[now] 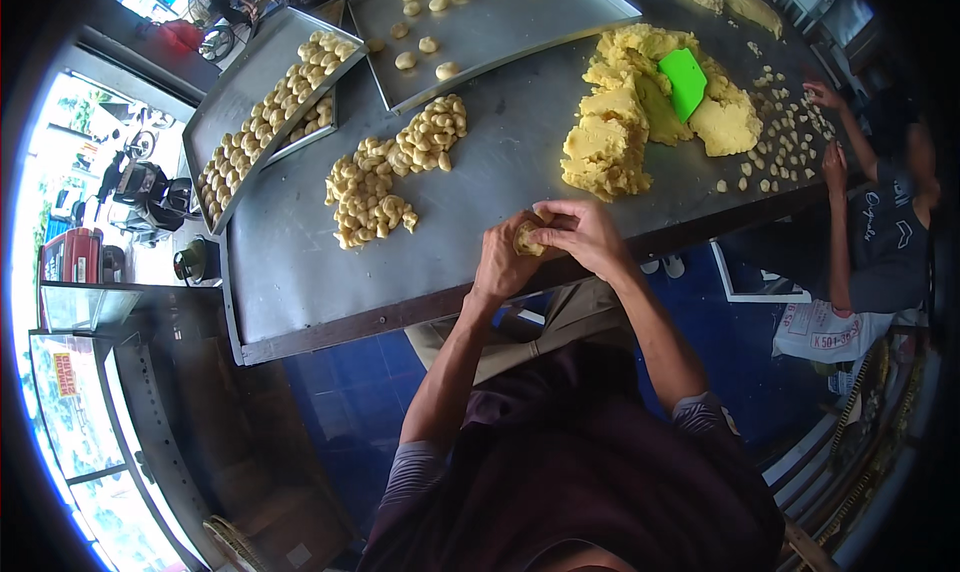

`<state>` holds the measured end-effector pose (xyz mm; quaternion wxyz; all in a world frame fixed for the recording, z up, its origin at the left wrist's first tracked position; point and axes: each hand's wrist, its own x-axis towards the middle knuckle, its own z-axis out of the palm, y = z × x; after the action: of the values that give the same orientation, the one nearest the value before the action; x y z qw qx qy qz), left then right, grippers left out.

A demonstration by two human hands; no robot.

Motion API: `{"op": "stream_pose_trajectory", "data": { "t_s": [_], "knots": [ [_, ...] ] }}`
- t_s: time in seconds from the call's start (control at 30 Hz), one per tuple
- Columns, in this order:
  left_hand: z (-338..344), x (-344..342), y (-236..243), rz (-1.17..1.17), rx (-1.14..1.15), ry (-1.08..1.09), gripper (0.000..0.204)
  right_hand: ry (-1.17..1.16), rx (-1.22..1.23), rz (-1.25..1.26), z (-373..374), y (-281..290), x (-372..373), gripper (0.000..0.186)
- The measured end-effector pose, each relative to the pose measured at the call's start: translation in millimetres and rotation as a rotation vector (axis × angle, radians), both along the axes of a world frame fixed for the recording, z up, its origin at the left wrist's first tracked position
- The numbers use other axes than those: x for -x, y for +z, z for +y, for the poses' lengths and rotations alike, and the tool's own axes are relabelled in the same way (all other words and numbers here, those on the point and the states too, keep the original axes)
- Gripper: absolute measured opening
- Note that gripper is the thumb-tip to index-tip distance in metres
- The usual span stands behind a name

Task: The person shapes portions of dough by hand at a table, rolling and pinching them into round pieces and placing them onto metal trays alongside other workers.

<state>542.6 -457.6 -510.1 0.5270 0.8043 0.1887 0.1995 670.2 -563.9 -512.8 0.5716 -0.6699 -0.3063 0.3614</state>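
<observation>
Dough pile [640, 112] right on table [300, 272], shaped pcs [390, 172] left, 2 trays [500, 22] behind.

Head-worn fisheye, looking steeply down from above.
Close over the left hand [502, 262] and right hand [585, 237]; faces the metal table [300, 272] beyond them, edges bending toward the rim.

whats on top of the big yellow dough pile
A bright green plastic scraper lies on top of the yellow dough pile, next to a darker, olive-tinted lump. The dough under the scraper is covered, so it cannot be seen.
</observation>
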Motion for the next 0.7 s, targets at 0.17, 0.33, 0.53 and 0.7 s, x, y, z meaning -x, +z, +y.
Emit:
{"op": "stream_pose_trajectory", "data": {
  "t_s": [0.17,0.33,0.53,0.7],
  "knots": [
    [-2,-5,1,-0.019,-0.205,-0.041,0.027,-0.032,0.007,-0.467,3,4,0,0.040],
    [1,-3,0,0.009,0.018,0.100,0.036,-0.339,0.037,-0.922,-24,41,-26,0.031],
    [18,-1,-19,-0.182,0.555,0.033,0.045,-0.394,0.144,-0.942,-53,8,-66,0.028],
    [14,11,10,-0.081,0.415,0.040,0.033,-0.391,0.080,-1.131,-66,5,-45,0.022]
  ]
}}
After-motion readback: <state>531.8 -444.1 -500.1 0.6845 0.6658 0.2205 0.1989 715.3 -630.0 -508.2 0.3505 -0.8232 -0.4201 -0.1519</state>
